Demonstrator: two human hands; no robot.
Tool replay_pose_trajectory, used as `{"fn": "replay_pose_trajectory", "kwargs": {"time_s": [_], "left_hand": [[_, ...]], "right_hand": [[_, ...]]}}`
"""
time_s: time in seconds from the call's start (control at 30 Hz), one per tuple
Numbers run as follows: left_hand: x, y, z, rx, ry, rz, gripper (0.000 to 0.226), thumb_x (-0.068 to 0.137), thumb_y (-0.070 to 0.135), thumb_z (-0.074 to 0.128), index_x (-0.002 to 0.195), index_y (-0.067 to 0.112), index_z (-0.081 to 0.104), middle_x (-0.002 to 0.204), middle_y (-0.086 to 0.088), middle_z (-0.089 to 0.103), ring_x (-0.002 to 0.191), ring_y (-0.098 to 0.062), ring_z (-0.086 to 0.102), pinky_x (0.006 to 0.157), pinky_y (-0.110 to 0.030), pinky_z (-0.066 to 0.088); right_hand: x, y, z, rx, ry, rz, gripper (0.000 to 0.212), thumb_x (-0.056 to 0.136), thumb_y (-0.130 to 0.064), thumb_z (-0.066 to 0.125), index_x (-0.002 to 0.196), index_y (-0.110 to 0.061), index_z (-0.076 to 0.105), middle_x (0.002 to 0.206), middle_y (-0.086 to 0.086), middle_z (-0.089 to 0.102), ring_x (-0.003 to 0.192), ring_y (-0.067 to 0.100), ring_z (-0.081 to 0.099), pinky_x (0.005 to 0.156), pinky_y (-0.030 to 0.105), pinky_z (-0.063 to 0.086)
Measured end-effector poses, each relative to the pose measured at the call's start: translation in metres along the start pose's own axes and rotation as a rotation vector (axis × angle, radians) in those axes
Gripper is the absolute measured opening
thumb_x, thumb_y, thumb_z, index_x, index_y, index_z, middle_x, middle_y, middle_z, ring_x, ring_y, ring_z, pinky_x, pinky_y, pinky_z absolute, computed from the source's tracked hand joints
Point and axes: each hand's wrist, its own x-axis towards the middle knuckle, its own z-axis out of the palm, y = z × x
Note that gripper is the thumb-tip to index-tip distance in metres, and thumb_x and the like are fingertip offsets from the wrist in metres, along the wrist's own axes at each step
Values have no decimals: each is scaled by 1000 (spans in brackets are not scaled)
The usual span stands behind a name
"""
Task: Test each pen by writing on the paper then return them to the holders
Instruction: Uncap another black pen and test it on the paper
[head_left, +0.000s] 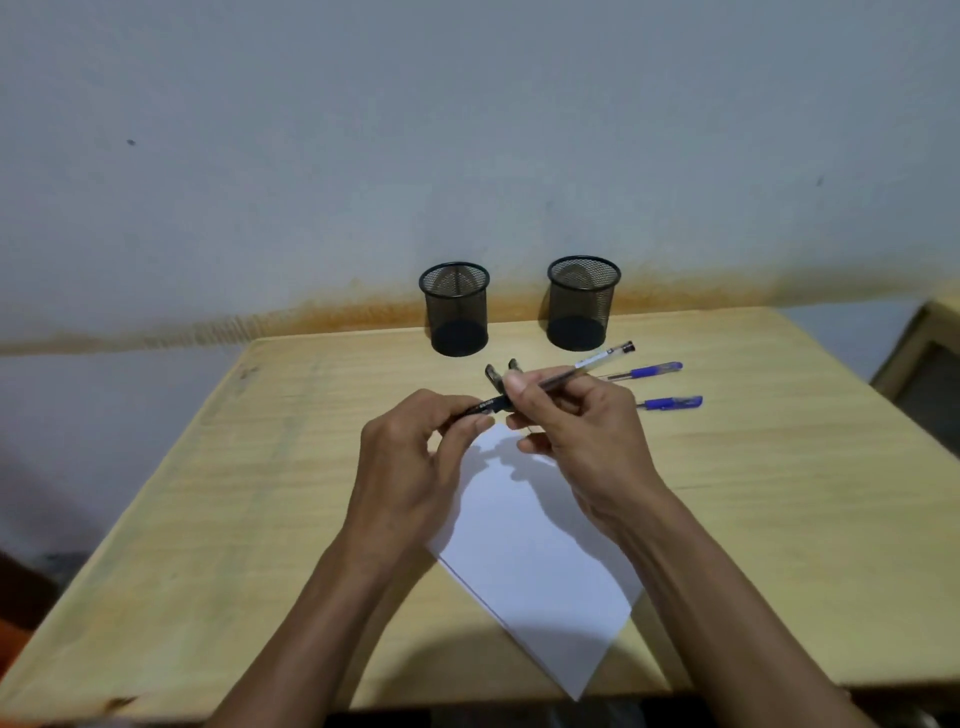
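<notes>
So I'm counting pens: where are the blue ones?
Both blue pens lie on the table, right of the right hand, in front of the right holder.

Location: a plain study or office corner. I sit at a light wood-grain bench (234, 493) set against a bare grey wall (467, 130). Two black mesh holders (456, 309) (583, 302), loose pens (647, 371) and white paper (530, 561) indicate desk work.
</notes>
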Motion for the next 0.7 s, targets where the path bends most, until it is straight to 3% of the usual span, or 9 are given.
{"fn": "replay_pose_trajectory", "kwargs": {"time_s": [0.1, 0.2, 0.27, 0.4, 0.5, 0.6, 0.7], "left_hand": [[-1, -1, -5, -5, -55, -44, 9, 85, 20, 74, 93, 19, 79, 84, 12, 73, 79, -2, 65, 69, -9, 44], [0, -20, -23, -52, -94, -227, 6, 85, 19, 74, 85, 23, 79, 71, 18, 72, 68, 3, 65, 63, -10, 45], [-1, -37, -36, -11, -115, -312, 7, 87, 22, 73, 81, 24, 78, 64, 19, 69, 60, 3, 61, 58, -11, 42], [7, -56, -39, 112, -100, -351, 7, 90, 22, 70, 89, 22, 77, 81, 16, 68, 80, -3, 63, 66, -20, 44], [12, -70, -32, 189, -118, -388, 8, 88, 21, 72, 91, 17, 78, 78, 14, 67, 78, -8, 62, 66, -14, 42], [14, -85, -29, 225, -133, -435, 11, 85, 26, 74, 75, 22, 72, 67, 9, 70, 72, -13, 65, 66, -27, 50], [18, -97, -26, 310, -155, -434, 17, 84, 31, 74, 69, 26, 70, 62, 11, 66, 71, -12, 63, 77, -38, 51]], "right_hand": [[3, -4, -7, -18, -33, -30, 13, 87, -19, 77, 90, -7, 78, 75, 7, 75, 65, 11, 67, 58, 21, 54], [15, -22, -31, 191, 99, -50, 9, 90, -11, 72, 83, -7, 74, 66, 2, 69, 58, 9, 60, 53, 18, 51], [20, -33, -44, 186, 117, -69, 9, 91, -13, 72, 84, -7, 73, 67, 1, 70, 58, 9, 63, 54, 19, 54], [13, -18, -25, 108, -1, 7, 9, 92, -14, 71, 86, -7, 72, 71, 5, 75, 63, 13, 69, 55, 25, 56], [7, 3, -10, 57, -16, 72, 10, 93, -18, 72, 90, -9, 74, 78, 8, 78, 71, 17, 74, 61, 29, 59], [3, 13, -5, -17, -10, 97, 15, 92, -23, 72, 96, -9, 75, 82, 11, 79, 73, 17, 75, 64, 30, 62], [2, 16, -2, -53, -17, 97, 18, 92, -24, 72, 97, -8, 75, 87, 17, 78, 72, 15, 75, 63, 29, 61]]}}
